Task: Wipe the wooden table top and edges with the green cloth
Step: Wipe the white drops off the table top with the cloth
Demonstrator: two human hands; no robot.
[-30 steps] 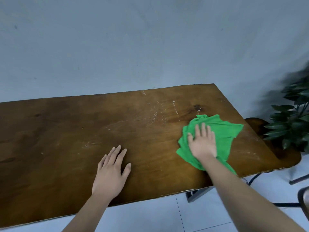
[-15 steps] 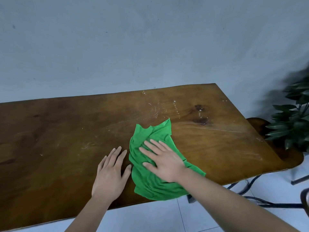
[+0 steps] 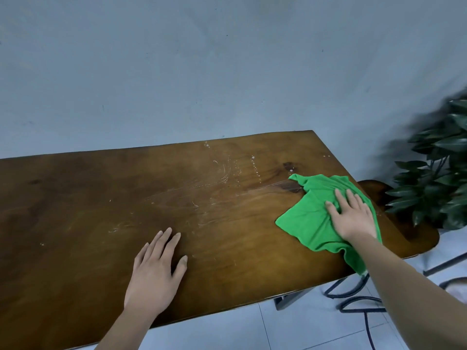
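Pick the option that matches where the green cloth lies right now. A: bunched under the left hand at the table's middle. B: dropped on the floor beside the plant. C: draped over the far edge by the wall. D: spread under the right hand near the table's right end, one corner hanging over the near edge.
D: the green cloth lies flat under the right hand near the wooden table's right end, a corner drooping over the near edge.

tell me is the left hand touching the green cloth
Apart. The head view shows the left hand flat on the wooden table, with bare wood between it and the green cloth under the right hand.
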